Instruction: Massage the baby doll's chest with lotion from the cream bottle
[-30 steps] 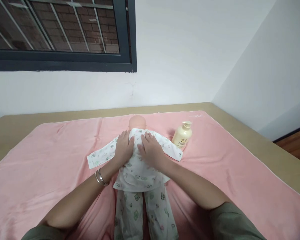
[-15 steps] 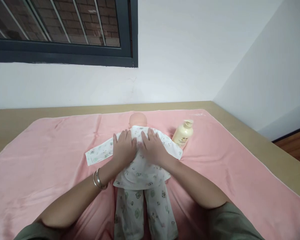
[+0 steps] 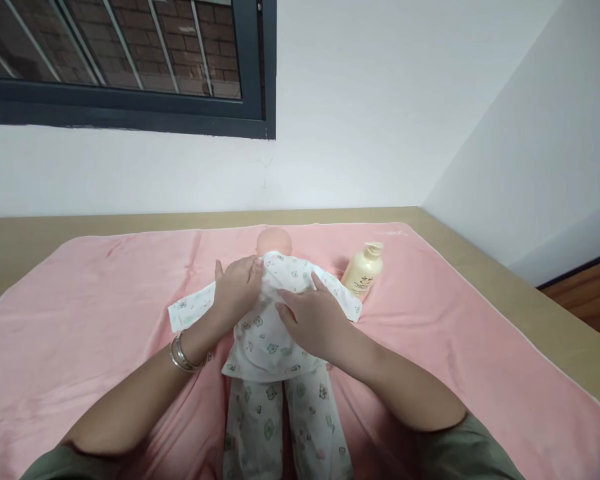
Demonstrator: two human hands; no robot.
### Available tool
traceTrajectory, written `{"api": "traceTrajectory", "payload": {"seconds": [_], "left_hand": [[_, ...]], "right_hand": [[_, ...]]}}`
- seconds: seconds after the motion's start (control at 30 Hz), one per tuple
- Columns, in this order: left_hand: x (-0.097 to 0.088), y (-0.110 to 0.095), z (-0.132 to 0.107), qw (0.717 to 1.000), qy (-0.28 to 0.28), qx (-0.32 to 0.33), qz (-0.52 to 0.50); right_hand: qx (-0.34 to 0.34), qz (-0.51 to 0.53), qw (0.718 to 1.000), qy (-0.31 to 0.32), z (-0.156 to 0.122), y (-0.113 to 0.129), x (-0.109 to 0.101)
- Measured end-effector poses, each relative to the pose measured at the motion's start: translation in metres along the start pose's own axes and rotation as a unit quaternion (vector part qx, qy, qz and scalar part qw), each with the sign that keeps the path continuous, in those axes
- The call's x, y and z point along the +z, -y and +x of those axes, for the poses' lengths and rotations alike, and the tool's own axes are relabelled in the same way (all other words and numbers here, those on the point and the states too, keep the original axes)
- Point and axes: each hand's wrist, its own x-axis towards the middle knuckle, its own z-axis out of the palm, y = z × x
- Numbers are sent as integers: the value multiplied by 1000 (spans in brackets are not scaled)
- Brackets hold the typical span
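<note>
Reaching over the doll [image 3: 270, 340], bottle [image 3: 363, 269] at right.
My right hand [image 3: 321, 320] is loosely spread; whether my left hand [image 3: 237, 288] grips, I can't tell.

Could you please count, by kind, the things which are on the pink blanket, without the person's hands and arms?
Dolls: 1 (doll)
Clothes: 2 (printed shirt, printed trousers)
Bottles: 1 (cream-coloured bottle)
Total: 4

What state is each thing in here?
Doll: lying, dressed, face not visible
Shirt: on doll, sleeves spread
Trousers: on doll, legs apart
Bottle: standing, pump top on
Blanket: spread, wrinkled
Window: open or shut unclear
Left hand: at shirt, grip unclear
Right hand: over shirt, open
</note>
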Motion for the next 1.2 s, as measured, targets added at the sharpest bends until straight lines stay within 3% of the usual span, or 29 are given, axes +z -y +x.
{"api": "traceTrajectory", "payload": {"seconds": [0.07, 0.13, 0.3, 0.4, 0.57, 0.73, 0.83, 0.9, 1.03, 1.1, 1.2], "left_hand": [[5, 1, 3, 1000, -19, 13, -18], [15, 1, 0, 999, -25, 26, -25], [39, -1, -14, 999, -7, 7, 36], [41, 3, -13, 999, 2, 5, 52], [38, 4, -9, 998, 2, 3, 69], [38, -15, -38, 994, -5, 59, 89], [38, -15, -47, 992, 8, 86, 90], [36, -6, -37, 992, 12, 81, 93], [29, 12, -9, 993, 27, 33, 109], [25, 8, -9, 990, 39, 46, 124], [21, -12, -29, 980, 48, 98, 169]], "right_hand": [[15, 10, 999, -32, 8, -8, -1], [46, 10, 997, -68, 24, -21, 12], [106, 73, 990, -62, 50, -42, 60], [103, 91, 988, -70, 50, -44, 72], [75, 105, 989, -72, 56, -58, 71], [69, 104, 991, -56, 67, -76, 64], [109, 76, 990, -42, 56, -58, 59], [116, 43, 991, -40, 40, -34, 54], [53, 7, 998, -20, 15, -2, 41], [56, 22, 998, -7, 20, -9, 36], [94, 58, 994, 1, 44, -38, 35]]}}
